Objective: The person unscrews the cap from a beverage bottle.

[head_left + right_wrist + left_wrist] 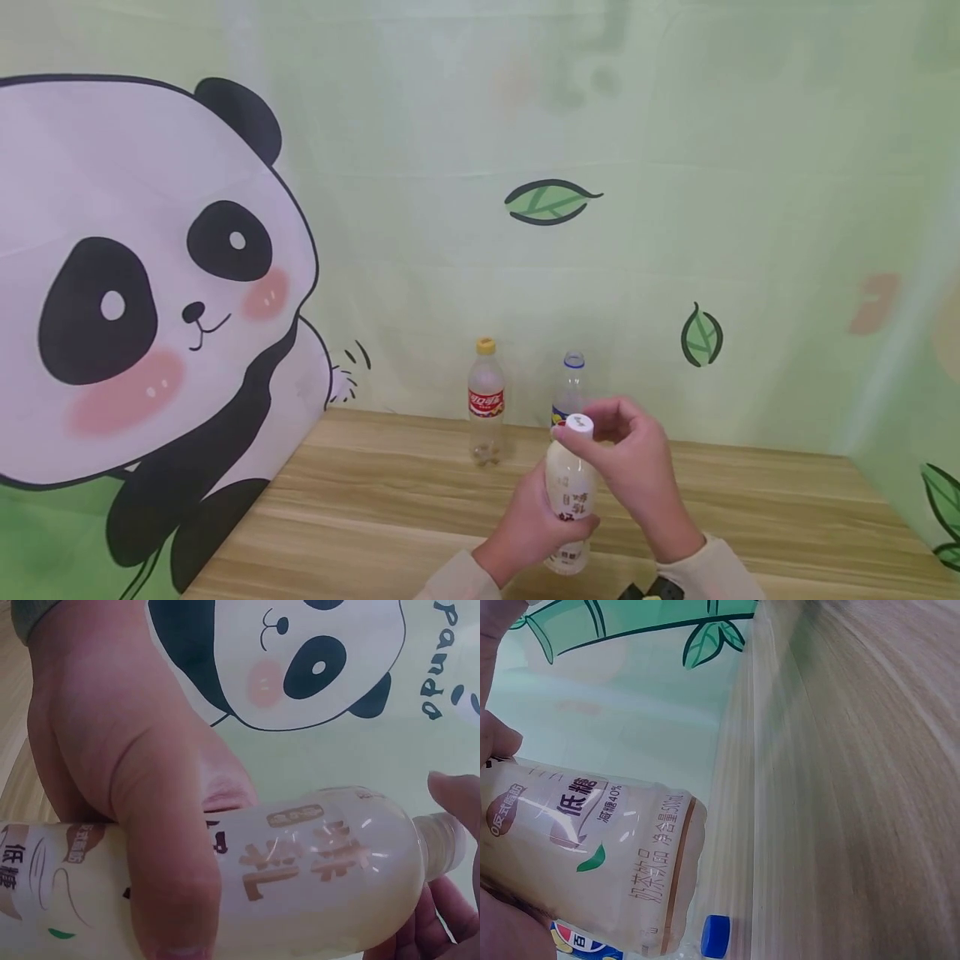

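Note:
My left hand (528, 525) grips a milk tea bottle (572, 475) round its body, fingers and thumb curled about the pale label. The bottle leans slightly over the table, cap upward, and holds a creamy liquid. Its white cap (579, 423) is on the neck. At that cap is my right hand (633, 462), thumb across one side and bent fingers round the other. In the right wrist view the thumb tip (442, 784) stands a little off the cap, while its edge meets the rim.
A clear cola bottle (487, 404) with a yellow cap and red label stands at the back. Behind my right hand is a clear, uncapped bottle (573, 379) with a blue neck ring. A blue cap (715, 936) sits by its base on the wooden table (360, 500). A panda-printed cloth (450, 167) hangs behind.

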Demonstrator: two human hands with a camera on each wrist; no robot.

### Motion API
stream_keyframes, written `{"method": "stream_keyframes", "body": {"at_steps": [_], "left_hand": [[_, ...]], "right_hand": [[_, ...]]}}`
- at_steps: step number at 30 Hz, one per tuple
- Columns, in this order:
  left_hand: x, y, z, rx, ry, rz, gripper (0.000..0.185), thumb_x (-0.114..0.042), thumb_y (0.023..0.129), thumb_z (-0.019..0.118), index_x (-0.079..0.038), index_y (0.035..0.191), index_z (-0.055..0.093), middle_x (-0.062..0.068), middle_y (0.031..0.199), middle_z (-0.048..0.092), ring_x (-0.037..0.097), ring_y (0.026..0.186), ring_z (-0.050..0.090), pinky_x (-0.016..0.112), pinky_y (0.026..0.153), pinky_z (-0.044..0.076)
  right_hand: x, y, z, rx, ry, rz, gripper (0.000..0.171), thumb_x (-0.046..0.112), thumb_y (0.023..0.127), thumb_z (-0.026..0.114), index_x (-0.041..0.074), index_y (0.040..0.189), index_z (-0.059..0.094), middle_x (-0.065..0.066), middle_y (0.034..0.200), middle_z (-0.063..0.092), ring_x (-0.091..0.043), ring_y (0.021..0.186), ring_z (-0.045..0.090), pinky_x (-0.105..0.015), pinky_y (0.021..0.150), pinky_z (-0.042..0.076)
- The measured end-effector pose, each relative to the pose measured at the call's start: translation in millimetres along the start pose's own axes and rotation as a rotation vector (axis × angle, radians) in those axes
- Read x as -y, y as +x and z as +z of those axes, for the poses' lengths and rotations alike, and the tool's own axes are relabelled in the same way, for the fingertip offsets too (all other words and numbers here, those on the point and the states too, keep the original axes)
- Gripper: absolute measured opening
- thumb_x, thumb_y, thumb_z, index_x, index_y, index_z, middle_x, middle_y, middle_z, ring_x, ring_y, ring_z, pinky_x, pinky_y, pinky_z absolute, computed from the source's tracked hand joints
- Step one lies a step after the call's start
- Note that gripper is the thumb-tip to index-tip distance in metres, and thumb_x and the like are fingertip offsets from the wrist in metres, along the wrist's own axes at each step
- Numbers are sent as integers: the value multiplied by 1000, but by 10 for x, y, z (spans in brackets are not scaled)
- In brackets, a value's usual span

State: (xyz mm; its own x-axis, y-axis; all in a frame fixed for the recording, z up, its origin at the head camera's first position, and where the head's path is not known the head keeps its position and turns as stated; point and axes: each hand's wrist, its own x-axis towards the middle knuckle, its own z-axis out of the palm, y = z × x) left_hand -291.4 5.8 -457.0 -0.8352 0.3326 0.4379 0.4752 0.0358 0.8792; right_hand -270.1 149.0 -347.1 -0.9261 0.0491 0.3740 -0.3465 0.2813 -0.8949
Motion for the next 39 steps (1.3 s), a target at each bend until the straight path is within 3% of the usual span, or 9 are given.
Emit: {"method": "stream_keyframes", "body": {"at_steps": [8, 17, 26, 39], "left_hand": [[-17, -3, 2, -2, 8, -5, 57, -9, 77, 84, -18, 126, 54, -1, 101, 69, 5, 86, 66, 27, 84, 57], [-15, -3, 8, 5, -10, -5, 58, -9, 77, 83, -17, 126, 54, -1, 101, 68, 5, 86, 67, 27, 84, 58], [-17, -5, 10, 11, -13, -6, 58, -9, 78, 83, -17, 127, 53, 0, 103, 68, 5, 87, 67, 27, 83, 58], [-10, 0, 19, 7, -14, 1, 61, -7, 77, 83, -18, 128, 53, 0, 103, 68, 6, 87, 67, 28, 83, 58]], "right_hand": [[34, -15, 40, -78, -39, 9, 45, 36, 69, 95, 10, 96, 69, -5, 91, 71, -18, 84, 65, -25, 75, 55], [33, -22, 1, -53, -50, 7, 40, 36, 73, 93, 12, 99, 76, -5, 97, 74, -18, 89, 67, -25, 75, 56], [20, -30, -17, -17, -41, -28, 34, 31, 79, 90, 13, 105, 78, -3, 107, 75, -15, 94, 66, -25, 85, 53], [5, -41, -8, 45, -17, -81, 25, 18, 88, 80, 13, 112, 76, -4, 111, 75, -14, 99, 63, -39, 98, 49]]}}
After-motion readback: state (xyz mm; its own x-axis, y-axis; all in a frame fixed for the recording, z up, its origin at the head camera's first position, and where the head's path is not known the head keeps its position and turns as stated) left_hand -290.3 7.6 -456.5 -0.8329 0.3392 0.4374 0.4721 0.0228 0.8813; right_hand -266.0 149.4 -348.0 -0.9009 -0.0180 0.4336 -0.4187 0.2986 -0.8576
